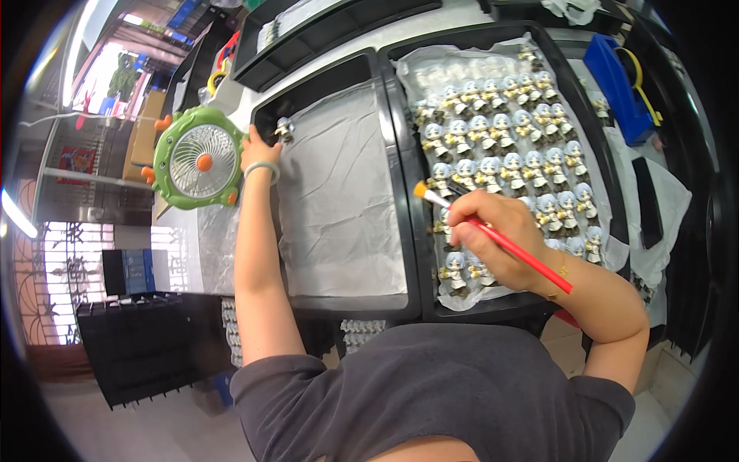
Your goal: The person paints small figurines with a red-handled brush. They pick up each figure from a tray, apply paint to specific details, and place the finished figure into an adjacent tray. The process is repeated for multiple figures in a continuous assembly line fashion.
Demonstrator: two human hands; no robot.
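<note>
My left hand (pixel 260 152), with a pale bangle at the wrist, reaches to the far left corner of the left black tray (pixel 412 277). Its fingers are apart, and its thumb is beside a small pale-haired figurine (pixel 285 128) standing on the tray's grey-white liner (pixel 339 192). Whether they touch is unclear. Over the right tray, my right hand (pixel 496 235) is closed round a red-handled paintbrush (pixel 531 266), its yellow bristles pointing left. A short dark piece (pixel 460 189) shows by its fingertips. Below it, rows of similar figurines (pixel 512 169) stand on white lining, some hidden by my hand.
A green fan (pixel 198 158) with an orange hub stands against the left tray's outer side. More black trays (pixel 331 38) lie at the back. On the right are a blue bin (pixel 620 88), a yellow-handled tool (pixel 637 73) and a white sheet (pixel 666 200).
</note>
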